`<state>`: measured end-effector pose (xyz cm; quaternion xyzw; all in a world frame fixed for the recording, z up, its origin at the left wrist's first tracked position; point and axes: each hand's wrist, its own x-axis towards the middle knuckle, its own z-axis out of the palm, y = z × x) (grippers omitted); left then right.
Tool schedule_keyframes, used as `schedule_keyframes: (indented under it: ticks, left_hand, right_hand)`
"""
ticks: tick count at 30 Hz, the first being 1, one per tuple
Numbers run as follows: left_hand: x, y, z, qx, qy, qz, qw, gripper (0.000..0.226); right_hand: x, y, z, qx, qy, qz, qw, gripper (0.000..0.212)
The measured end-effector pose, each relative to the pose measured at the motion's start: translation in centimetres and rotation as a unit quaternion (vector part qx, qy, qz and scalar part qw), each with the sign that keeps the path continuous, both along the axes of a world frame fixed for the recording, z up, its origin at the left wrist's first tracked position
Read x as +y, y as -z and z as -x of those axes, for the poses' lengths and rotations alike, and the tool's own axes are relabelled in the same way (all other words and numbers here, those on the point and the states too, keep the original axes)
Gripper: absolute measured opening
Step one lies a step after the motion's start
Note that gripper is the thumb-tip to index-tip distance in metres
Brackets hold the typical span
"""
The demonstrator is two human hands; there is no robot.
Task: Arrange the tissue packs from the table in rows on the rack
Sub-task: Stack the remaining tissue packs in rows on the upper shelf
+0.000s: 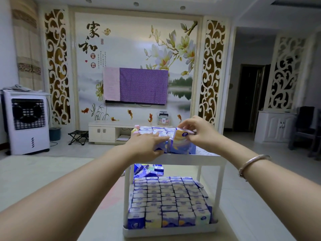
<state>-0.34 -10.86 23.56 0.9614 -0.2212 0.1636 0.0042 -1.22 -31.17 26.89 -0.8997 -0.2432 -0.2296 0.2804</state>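
Upright tissue pack (182, 136) in right hand (199, 132), long axis vertical, above rack (191, 158)

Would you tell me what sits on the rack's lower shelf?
The lower shelf is filled with tissue packs standing upright in tight rows. Its far end is hidden behind the top shelf, so any packs there cannot be seen.

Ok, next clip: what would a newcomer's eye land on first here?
Probably the two bare hands reaching out over the top shelf of the white rack: the right hand holds a tissue pack while the left hand rests flat on the packs beside it. Below, the lower shelf packed with neat rows of tissue packs stands out. Behind, a purple cloth hangs on the flowered wall.
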Motion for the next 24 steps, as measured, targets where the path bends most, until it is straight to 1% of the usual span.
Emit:
schedule_keyframes:
  ticks: [3, 7, 8, 11, 12, 13, 14, 16, 17, 19, 20, 22, 24]
  left_hand:
    - [-0.1, 0.1, 0.0, -0.011, -0.001, -0.001, 1.000, 0.051]
    - [-0.3, 0.2, 0.0, -0.016, -0.002, 0.013, 1.000, 0.051]
    - [-0.3, 0.2, -0.1, -0.016, -0.002, 0.016, 1.000, 0.051]
    - [-0.3, 0.1, 0.0, -0.013, -0.001, 0.020, 1.000, 0.050]
    - [-0.3, 0.1, 0.1, -0.012, -0.002, 0.021, 1.000, 0.050]
    - [-0.4, 0.1, 0.1, -0.013, -0.001, 0.023, 1.000, 0.050]
    - [-0.4, 0.1, 0.2, -0.013, -0.001, 0.024, 1.000, 0.050]
    - [-0.4, 0.1, 0.4, -0.017, -0.003, 0.025, 1.000, 0.050]
    - [-0.4, 0.1, 0.5, -0.022, -0.002, 0.024, 0.999, 0.049]
    - [-0.5, 0.2, 0.6, -0.036, 0.005, 0.016, 0.999, 0.049]
    - [-0.5, 0.2, 0.6, -0.042, 0.007, 0.011, 0.999, 0.050]
    - [-0.5, 0.4, 0.4, -0.053, 0.010, 0.006, 0.999, 0.050]
    - [-0.5, 0.6, 0.1, -0.059, 0.005, 0.001, 0.998, 0.051]
  right_hand:
    - [0.0, -0.1, -0.2, -0.011, 0.008, 0.040, 0.999, 0.036]
    - [0.3, 1.2, -0.4, -0.062, 0.015, 0.051, 0.997, 0.028]
    - [0.4, 1.8, -0.5, -0.067, 0.014, 0.057, 0.996, 0.027]
    - [0.7, 3.6, -1.0, -0.067, 0.018, 0.117, 0.991, 0.028]
    - [0.7, 4.0, -1.1, -0.067, 0.017, 0.111, 0.991, 0.029]
    - [0.6, 4.3, -1.1, -0.057, 0.008, 0.075, 0.996, 0.029]
    - [0.4, 4.3, -1.1, -0.035, -0.002, 0.015, 0.999, 0.031]
    - [0.1, 4.3, -0.9, 0.013, 0.000, -0.111, 0.994, 0.036]
    - [-0.1, 4.3, -0.8, 0.024, 0.028, -0.157, 0.987, 0.037]
    - [-0.4, 4.6, -0.8, 0.028, 0.127, -0.187, 0.974, 0.028]
    - [-0.3, 4.8, -0.8, 0.036, 0.173, -0.181, 0.968, 0.024]
    - [0.4, 5.3, -0.8, 0.088, 0.215, -0.133, 0.964, 0.020]
    - [1.7, 5.6, -0.7, 0.151, 0.232, -0.032, 0.960, 0.013]
